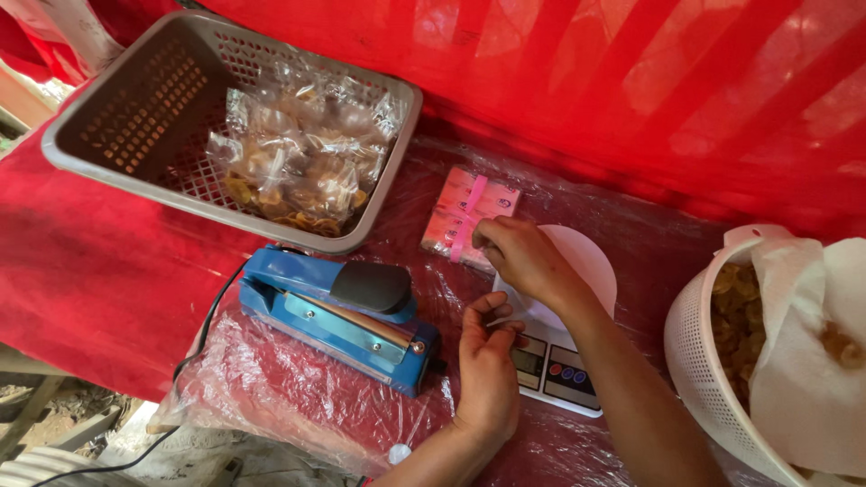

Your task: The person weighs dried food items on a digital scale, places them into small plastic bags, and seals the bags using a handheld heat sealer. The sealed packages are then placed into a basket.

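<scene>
My right hand [521,257] reaches over a white kitchen scale [586,261] to a flat stack of pink and clear plastic bags [460,206], its fingertips pinched at the stack's near edge. My left hand [487,361] hovers close to the scale's front left corner with fingers curled; whether it holds anything is unclear. A blue heat sealer [338,311] with a black handle lies just left of my left hand, its lever down.
A grey slotted basket [135,108] with several sealed bags of yellow snack chips [302,153] stands at the back left. A white colander [713,379] of chips lined with white paper sits at the right. Red cloth under clear plastic sheeting covers the table; a black cord trails off the left edge.
</scene>
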